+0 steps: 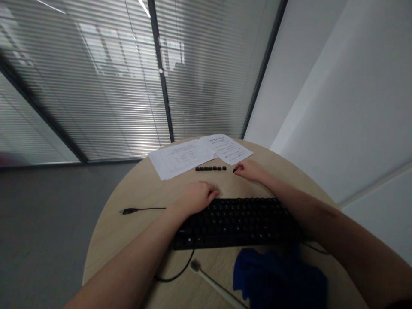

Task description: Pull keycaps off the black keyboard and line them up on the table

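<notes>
A black keyboard [244,219] lies across the table, its left part partly covered by my left forearm. My left hand [200,196] rests at its upper left edge with the fingers curled and the thumb close to them; what they hold, if anything, is hidden. Farther out, my right hand [247,170] pinches a small black keycap [234,170] at the tabletop. Just left of it, several black keycaps [210,168] stand in a straight row, with a gap between the row's end and the pinched one.
Printed paper sheets [183,155] lie behind the row. A USB plug [128,211] on a black cable sits at left. Nearest me are a toothbrush [212,281] and a crumpled blue cloth [277,279]. The round wooden table [128,189] stands before blinds and a white wall.
</notes>
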Action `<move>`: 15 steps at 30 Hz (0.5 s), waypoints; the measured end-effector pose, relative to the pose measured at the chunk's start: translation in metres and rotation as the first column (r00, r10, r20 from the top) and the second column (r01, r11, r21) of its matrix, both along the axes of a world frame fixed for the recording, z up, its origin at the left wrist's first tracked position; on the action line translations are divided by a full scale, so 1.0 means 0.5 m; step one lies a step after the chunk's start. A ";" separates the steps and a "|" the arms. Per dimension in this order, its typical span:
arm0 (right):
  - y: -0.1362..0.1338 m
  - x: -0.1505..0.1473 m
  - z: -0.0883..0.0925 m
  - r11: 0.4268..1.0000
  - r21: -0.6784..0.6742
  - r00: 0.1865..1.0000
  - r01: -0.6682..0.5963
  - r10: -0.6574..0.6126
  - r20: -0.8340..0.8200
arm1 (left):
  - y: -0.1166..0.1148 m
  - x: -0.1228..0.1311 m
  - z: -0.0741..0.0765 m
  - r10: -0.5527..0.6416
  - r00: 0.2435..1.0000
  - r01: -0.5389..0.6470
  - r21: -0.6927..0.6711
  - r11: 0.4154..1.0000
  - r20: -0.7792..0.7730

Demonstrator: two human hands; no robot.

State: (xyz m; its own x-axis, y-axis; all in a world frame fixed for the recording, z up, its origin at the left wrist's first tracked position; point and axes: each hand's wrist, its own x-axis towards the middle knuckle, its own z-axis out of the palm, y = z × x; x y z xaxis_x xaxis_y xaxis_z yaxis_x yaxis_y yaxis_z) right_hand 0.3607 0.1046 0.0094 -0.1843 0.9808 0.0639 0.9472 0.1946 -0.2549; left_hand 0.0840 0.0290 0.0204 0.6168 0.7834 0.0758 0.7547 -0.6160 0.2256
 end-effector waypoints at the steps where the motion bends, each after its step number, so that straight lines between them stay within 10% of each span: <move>1: 0.011 -0.002 -0.004 1.000 -0.004 1.000 0.005 -0.005 -0.004 | 0.000 -0.001 0.000 -0.001 1.000 0.001 -0.005 1.000 0.005; 15: 0.044 -0.032 -0.005 1.000 0.005 1.000 -0.013 0.013 0.017 | 0.005 -0.002 -0.005 -0.031 0.998 0.033 -0.034 0.999 0.048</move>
